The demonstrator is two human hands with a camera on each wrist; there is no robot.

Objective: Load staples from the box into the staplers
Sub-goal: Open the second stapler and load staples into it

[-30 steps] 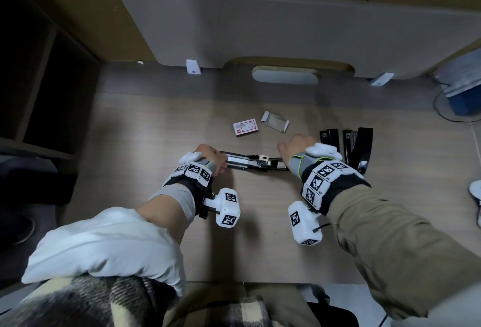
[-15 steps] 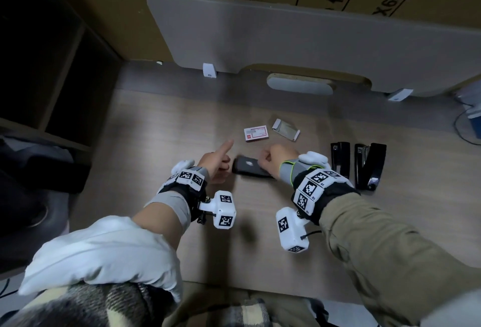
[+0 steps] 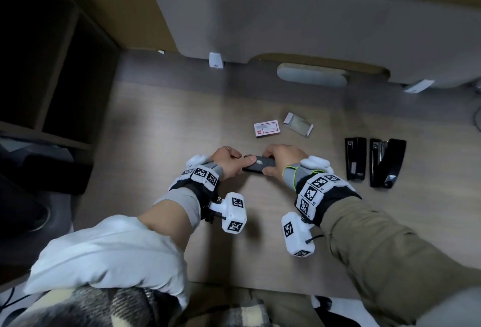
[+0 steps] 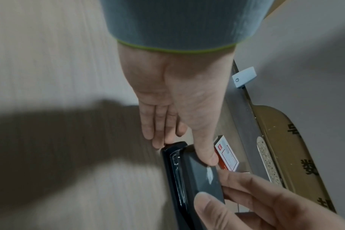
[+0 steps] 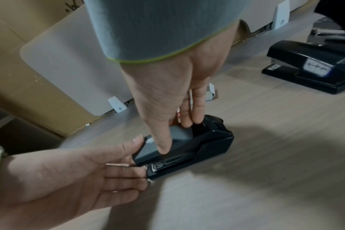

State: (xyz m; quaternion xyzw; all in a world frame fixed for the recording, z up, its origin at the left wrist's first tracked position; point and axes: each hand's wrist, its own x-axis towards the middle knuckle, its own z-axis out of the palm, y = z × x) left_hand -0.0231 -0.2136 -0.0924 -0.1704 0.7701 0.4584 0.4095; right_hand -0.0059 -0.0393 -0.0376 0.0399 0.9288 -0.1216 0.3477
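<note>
Stapler (image 3: 259,166) lay on the bench (image 3: 161,128), closed, between both hands; a second earlier it lay flat open with the magazine exposed, so loading on this one looked done. Left hand (image 3: 229,162) pinched the front end, thumb on top, fingers at the base edge. Right hand (image 3: 282,161) pinched the rear of the top cover, thumb on the near side, fingers on the far side. Lid possibly not fully latched; view's blurred. Staple box (image 3: 267,130) sat just beyond the hands, its sleeve (image 3: 298,127) beside it. Two more staplers (image 3: 374,166) lay well right of the right hand.
</note>
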